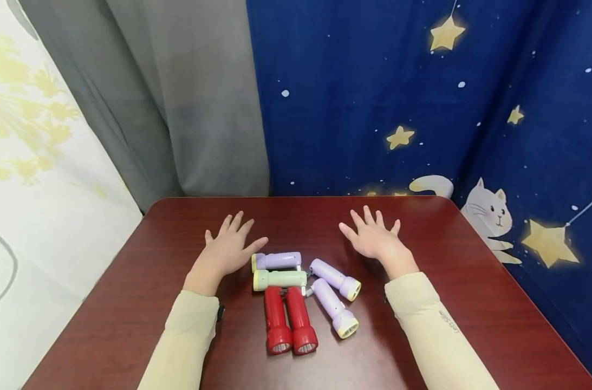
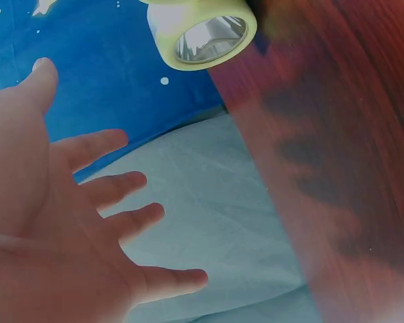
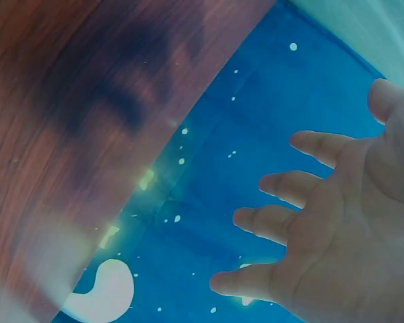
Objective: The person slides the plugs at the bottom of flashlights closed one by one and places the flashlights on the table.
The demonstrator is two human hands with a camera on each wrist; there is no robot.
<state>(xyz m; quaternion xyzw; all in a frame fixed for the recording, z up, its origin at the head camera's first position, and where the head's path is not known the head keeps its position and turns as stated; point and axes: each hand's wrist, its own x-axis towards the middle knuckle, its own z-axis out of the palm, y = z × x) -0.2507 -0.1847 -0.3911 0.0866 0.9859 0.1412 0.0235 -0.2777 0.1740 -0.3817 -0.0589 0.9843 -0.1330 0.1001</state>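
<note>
My left hand (image 1: 226,252) is spread with straight fingers above the table, holding nothing, just left of a purple flashlight (image 1: 281,260). Below that one lies a green flashlight (image 1: 281,279). Two red flashlights, one on the left (image 1: 276,317) and one on the right (image 1: 300,318), lie side by side with lenses toward me. Right of them are two more purple flashlights, an upper (image 1: 332,275) and a lower (image 1: 331,303), slanting. My right hand (image 1: 376,240), fingers also spread and holding nothing, is above and right of these. In the left wrist view a flashlight's yellow-rimmed lens (image 2: 209,40) shows.
The flashlights lie on a dark red-brown wooden table (image 1: 120,303). Behind its far edge hang a grey curtain (image 1: 208,97) and a blue starry curtain (image 1: 344,97). A white patterned cloth (image 1: 47,216) hangs at the left.
</note>
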